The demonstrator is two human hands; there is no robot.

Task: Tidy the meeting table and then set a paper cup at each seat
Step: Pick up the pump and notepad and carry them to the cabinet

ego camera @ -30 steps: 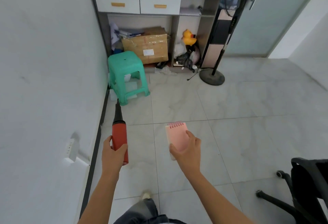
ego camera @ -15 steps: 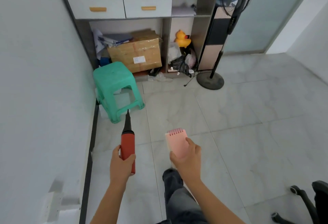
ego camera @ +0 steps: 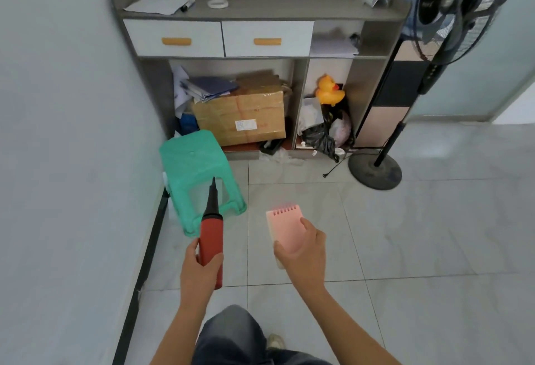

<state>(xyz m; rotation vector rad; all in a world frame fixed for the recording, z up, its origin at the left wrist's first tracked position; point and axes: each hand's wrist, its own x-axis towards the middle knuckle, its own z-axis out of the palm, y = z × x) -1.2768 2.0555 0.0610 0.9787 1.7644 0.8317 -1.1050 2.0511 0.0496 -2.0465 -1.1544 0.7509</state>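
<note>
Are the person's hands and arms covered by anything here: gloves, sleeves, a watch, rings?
Nothing visible. The left hand and right hand are gloveless, and both forearms are uncovered down to the frame's bottom edge, with no sleeves, watch, bands or rings showing.

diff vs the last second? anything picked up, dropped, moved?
The person walked toward the grey cabinet: it, the green stool and the standing fan loom nearer, and the office chair has left view. Nothing taken or released. Left hand keeps its grip on the red pump, right hand on the pink notepad.
</note>
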